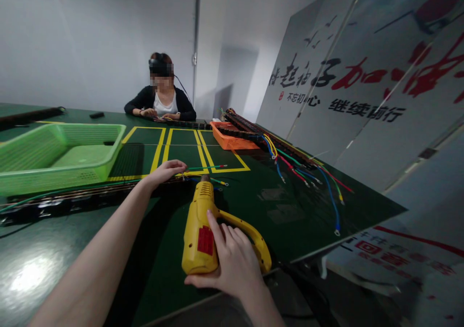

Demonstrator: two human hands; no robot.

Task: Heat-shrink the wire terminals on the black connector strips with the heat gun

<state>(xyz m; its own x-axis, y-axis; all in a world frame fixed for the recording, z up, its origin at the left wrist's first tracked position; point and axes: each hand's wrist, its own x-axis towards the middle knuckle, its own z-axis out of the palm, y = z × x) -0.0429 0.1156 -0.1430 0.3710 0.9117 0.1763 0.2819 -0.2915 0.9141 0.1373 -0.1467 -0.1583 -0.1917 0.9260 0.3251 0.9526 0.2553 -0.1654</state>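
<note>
A yellow heat gun point(194, 240) is gripped in my right hand point(235, 257), its nozzle pointing away from me at the wires. My left hand point(168, 169) has its fingers closed on a green wire point(203, 167) with a red sleeve near its lug end. More lug-ended wires point(221, 183), one green-yellow and one blue, lie just past the nozzle. They come from a black cable chain point(83, 199) that runs leftward along the table under my left forearm. Whether the nozzle touches any wire, I cannot tell.
A green basket point(108, 165) stands at left. An orange basket point(237, 143) sits farther back, with cable chains point(250, 129) across it and loose coloured wires point(335, 206) trailing right. Across the green table point(290, 240) a person point(163, 97) handles a part. The table edge slants at right.
</note>
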